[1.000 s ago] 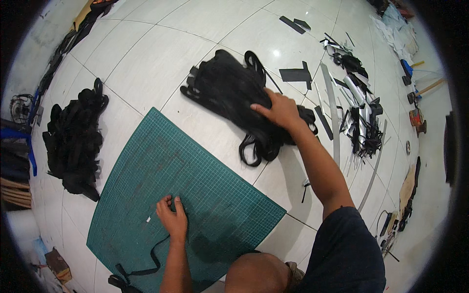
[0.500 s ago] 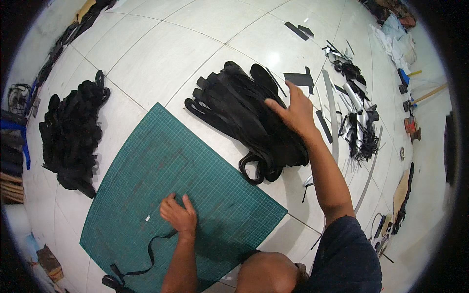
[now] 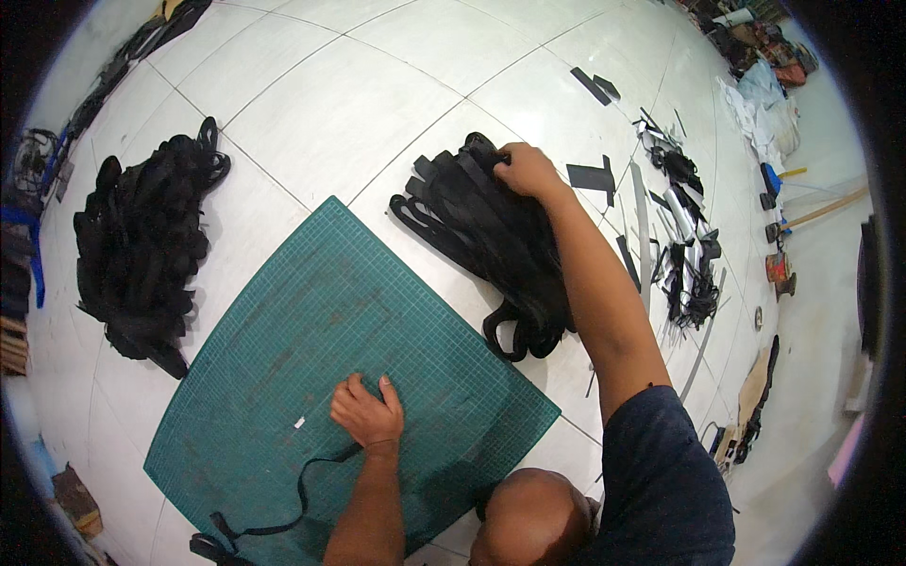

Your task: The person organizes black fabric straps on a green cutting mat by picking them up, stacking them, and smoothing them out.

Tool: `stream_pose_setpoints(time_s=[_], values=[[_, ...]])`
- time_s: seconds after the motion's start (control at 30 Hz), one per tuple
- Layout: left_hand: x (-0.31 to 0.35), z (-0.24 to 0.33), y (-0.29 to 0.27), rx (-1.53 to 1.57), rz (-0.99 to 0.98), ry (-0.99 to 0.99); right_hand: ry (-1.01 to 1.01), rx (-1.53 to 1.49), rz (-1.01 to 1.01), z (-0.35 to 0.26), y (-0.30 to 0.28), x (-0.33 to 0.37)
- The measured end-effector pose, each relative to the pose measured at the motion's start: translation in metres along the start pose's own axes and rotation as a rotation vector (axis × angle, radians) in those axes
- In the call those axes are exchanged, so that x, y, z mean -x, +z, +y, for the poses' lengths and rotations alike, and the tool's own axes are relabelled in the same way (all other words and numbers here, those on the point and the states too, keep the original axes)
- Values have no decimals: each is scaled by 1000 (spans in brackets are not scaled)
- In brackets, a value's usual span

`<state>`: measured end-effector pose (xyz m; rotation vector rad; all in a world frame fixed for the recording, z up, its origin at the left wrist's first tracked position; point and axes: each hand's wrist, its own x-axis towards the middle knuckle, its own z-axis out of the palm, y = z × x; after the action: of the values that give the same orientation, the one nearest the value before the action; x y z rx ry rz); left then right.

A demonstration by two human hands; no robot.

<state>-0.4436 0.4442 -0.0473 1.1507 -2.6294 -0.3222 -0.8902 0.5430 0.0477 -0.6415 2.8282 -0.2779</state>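
Observation:
At the far end of a heap of folded black webbing straps (image 3: 500,231), my right hand (image 3: 528,172) is closed with its fingertips on the end of a black strap. The heap lies on the floor beyond the right edge of a green cutting mat (image 3: 283,330). Over the mat's middle is my left hand (image 3: 368,412), fingers loosely curled and thumb apart, with nothing visible between them. A thin black strap (image 3: 302,491) curves across the mat and disappears under my left wrist. A small white scrap (image 3: 300,423) lies just left of that hand.
A second heap of black straps (image 3: 142,250) sits on the tiles at the left. To the right are a pile of black and silver offcuts (image 3: 694,255), a long grey strip (image 3: 642,226) and flat black pieces (image 3: 592,177). Tools, including a wooden handle (image 3: 826,209), line the right wall.
My right hand has gone from hovering open above the heap to closing on a strap at its far end. The left hand stays at about the same place on the mat.

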Motion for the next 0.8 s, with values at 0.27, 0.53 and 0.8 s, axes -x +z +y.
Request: stream_pose_setpoints(time_s=[0.27, 0.53, 0.8], values=[[-2, 1, -1, 6, -30, -5, 156, -693, 227, 32, 10, -21], [-3, 2, -4, 13, -35, -2, 158, -691, 361, 24, 4, -17], [-3, -2, -3, -1, -21, -3, 77, -160, -24, 8, 9, -24]])
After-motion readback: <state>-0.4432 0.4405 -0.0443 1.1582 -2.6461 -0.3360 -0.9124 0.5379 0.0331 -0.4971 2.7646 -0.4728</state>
